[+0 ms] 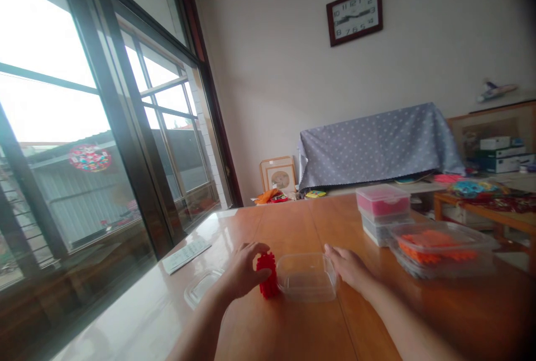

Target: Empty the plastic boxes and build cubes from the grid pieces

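Note:
A red stack of toothed plastic pieces (267, 275) stands upright on the wooden table. My left hand (243, 272) curves around its left side, with the thumb against the front and the fingertips by the top edge. Directly right of the stack sits a clear plastic container (307, 285), which looks empty. At that container's right wall, my right hand (349, 267) holds the side and rim; some of its fingers are hidden. A clear lid (204, 288) lies on the table left of my left forearm, which partly covers it.
On the right of the table (293, 330) stand a clear tub with orange pieces (439, 246) and stacked boxes, the upper one pink inside (383, 202). A printed sheet or booklet (186, 255) lies near the left edge, beside the glass windows (163, 143).

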`<state>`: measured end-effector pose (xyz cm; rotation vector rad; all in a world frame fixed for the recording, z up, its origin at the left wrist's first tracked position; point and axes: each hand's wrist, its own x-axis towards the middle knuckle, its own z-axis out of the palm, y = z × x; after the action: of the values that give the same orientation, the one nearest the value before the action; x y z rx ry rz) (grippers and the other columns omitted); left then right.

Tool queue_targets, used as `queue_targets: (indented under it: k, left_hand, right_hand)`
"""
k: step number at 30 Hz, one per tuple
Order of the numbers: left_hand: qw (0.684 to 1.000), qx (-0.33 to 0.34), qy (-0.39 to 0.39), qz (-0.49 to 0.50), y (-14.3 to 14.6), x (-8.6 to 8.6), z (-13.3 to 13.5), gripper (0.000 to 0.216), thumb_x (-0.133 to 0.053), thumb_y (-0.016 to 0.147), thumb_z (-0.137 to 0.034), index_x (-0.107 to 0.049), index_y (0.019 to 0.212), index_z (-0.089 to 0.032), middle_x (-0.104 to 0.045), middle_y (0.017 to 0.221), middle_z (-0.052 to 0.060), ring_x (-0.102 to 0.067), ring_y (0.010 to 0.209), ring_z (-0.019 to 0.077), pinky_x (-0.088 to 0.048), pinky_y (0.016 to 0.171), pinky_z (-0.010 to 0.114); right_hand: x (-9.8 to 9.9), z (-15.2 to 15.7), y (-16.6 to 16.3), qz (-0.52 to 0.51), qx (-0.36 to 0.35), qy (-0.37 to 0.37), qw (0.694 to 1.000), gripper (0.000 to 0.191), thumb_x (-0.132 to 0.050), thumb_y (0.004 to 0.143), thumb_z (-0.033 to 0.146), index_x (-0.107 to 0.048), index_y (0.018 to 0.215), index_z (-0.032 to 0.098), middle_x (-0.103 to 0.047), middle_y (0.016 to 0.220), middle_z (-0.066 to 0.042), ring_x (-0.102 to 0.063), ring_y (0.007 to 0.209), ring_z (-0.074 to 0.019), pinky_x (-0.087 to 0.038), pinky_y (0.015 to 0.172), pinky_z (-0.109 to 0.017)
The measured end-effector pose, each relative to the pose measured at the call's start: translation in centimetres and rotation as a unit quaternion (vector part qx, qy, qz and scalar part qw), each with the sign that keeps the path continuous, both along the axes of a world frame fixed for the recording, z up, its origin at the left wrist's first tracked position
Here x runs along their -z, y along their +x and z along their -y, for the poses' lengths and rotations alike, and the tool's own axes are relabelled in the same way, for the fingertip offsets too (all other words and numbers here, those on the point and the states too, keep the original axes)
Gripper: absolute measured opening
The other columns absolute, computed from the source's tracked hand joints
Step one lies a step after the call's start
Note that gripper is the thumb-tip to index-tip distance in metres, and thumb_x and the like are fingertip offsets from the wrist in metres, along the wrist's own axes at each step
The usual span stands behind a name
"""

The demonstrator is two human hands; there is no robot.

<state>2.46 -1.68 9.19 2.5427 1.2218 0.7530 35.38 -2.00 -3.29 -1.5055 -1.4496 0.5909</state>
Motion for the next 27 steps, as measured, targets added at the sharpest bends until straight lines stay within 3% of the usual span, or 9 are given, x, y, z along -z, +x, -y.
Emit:
queue_targets:
  k: [8, 16, 21, 27]
  left_hand:
    - [0.998, 0.049, 0.029, 0.03, 5.4, -1.0, 1.4, 0.028, -0.068, 0.082, -0.031, -0.067, 0.109, -0.025, -0.069, 0.109, 0.005, -0.061, 0.103, 0.0229, -0.047, 0.09, 0.033]
    - [0.995, 0.053, -0.019, -0.083, 12.1, 2.3, 1.1, 0.031, -0.074, 0.073, -0.033, -0.069, 0.103, -0.024, -0.069, 0.107, 0.007, -0.062, 0.099, 0.0253, -0.048, 0.084, 0.034]
    - [0.989, 0.024, -0.065, -0.133, 13.5, 3.7, -0.2, 0.035, -0.075, 0.07, -0.037, -0.069, 0.103, -0.026, -0.071, 0.107, 0.008, -0.065, 0.093, 0.0267, -0.048, 0.076, 0.034]
    - [0.988, 0.039, -0.079, -0.127, 13.3, 4.2, -0.7, 0.039, -0.067, 0.076, -0.034, -0.067, 0.115, -0.028, -0.073, 0.111, 0.006, -0.067, 0.097, 0.026, -0.048, 0.081, 0.034]
  right_hand:
    - [-0.5, 0.5, 0.0, -0.003, 0.0, 0.008, 1.0, 0.062, -0.03, 0.096, 0.071, -0.055, 0.068, 0.022, -0.056, 0.06, 0.001, -0.051, 0.059, -0.0156, -0.034, 0.057, -0.026]
    - [-0.9, 0.5, 0.0, 0.0, 0.006, 0.007, 1.0, 0.063, -0.029, 0.095, 0.071, -0.059, 0.072, 0.021, -0.06, 0.063, 0.0, -0.053, 0.061, -0.0169, -0.036, 0.059, -0.026]
    - [-1.1, 0.3, 0.2, -0.002, 0.01, 0.007, 1.0, 0.063, -0.03, 0.095, 0.072, -0.058, 0.071, 0.021, -0.06, 0.064, 0.0, -0.053, 0.062, -0.0172, -0.037, 0.06, -0.025]
    - [-1.3, 0.3, 0.2, -0.003, 0.01, 0.008, 1.0, 0.06, -0.032, 0.096, 0.068, -0.059, 0.071, 0.021, -0.059, 0.063, 0.0, -0.052, 0.062, -0.0166, -0.036, 0.06, -0.026]
